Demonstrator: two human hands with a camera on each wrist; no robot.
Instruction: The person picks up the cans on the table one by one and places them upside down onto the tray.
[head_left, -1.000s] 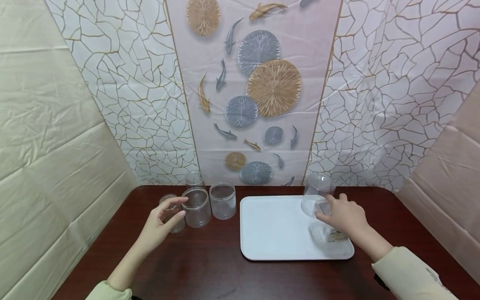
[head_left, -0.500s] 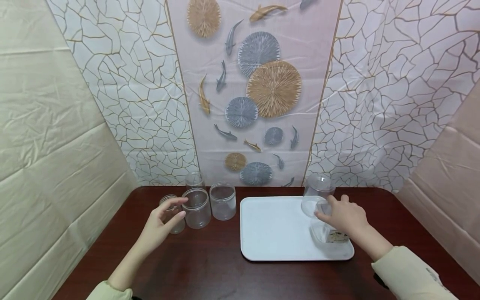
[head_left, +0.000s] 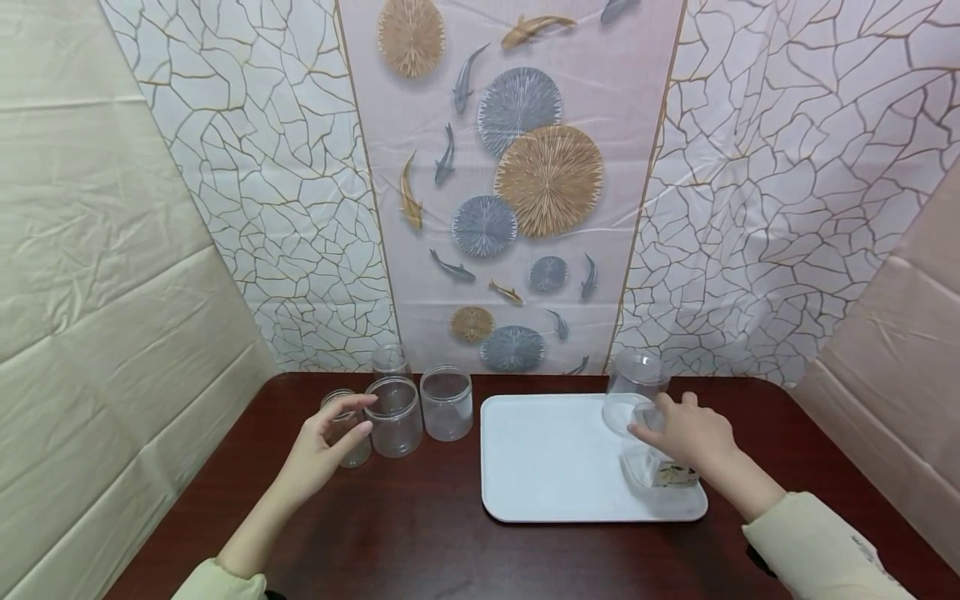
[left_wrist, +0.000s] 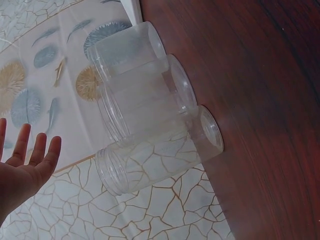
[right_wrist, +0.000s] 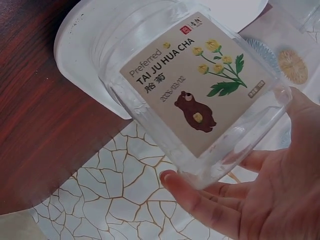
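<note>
My right hand (head_left: 693, 429) grips a clear plastic jar (head_left: 637, 467) by its base, at the right end of a white tray (head_left: 555, 467). The jar is upside down, its threaded mouth towards the tray. In the right wrist view its label (right_wrist: 195, 85) shows yellow flowers, a brown bear and the words "TAI JU HUA CHA". My left hand (head_left: 322, 442) hovers with fingers apart, holding nothing. It overlaps a narrow clear jar (head_left: 357, 450) in the head view; beside that stands a wider clear jar (head_left: 397, 432).
Another clear jar (head_left: 447, 417) stands left of the tray, and one more jar (head_left: 390, 358) is behind. A further transparent jar (head_left: 637, 375) stands at the tray's back right corner. The dark wooden table (head_left: 420, 542) meets patterned cloth walls behind and at both sides.
The jar in my right hand has turned slightly, so its label shows a little more in the head view. My left hand has stayed in place.
</note>
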